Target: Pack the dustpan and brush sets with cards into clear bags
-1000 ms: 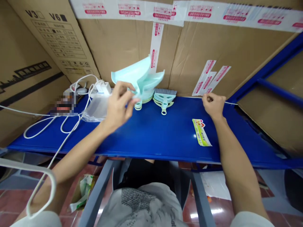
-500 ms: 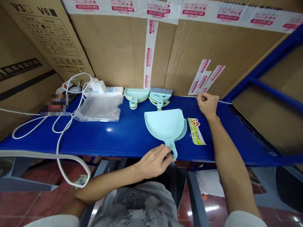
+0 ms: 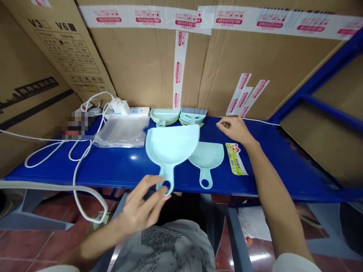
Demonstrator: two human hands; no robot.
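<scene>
My left hand (image 3: pixel 144 206) pinches the ring handle of a pale blue-green dustpan (image 3: pixel 172 145), raised above the table's front part. A second dustpan of the same colour (image 3: pixel 208 156) lies flat on the table, partly covered from view by the raised one. My right hand (image 3: pixel 235 128) is curled into a loose fist over the table, and no object shows in it. Near its forearm lies a green and yellow printed card (image 3: pixel 236 158). Behind, against the cardboard, are a stack of dustpans (image 3: pixel 165 114) and a stack of small brushes (image 3: pixel 193 113) with grey bristles.
A pile of clear plastic bags (image 3: pixel 121 130) lies on the blue table (image 3: pixel 119 166), left of the dustpans. White cables (image 3: pixel 75 173) loop over the left side and front edge. A white power strip (image 3: pixel 138 111) sits behind the bags. Cardboard (image 3: pixel 141 64) walls the back.
My left hand has lifted the upper dustpan off the other and moved it left, uncovering the lower one. My right fist has shifted left and slightly nearer.
</scene>
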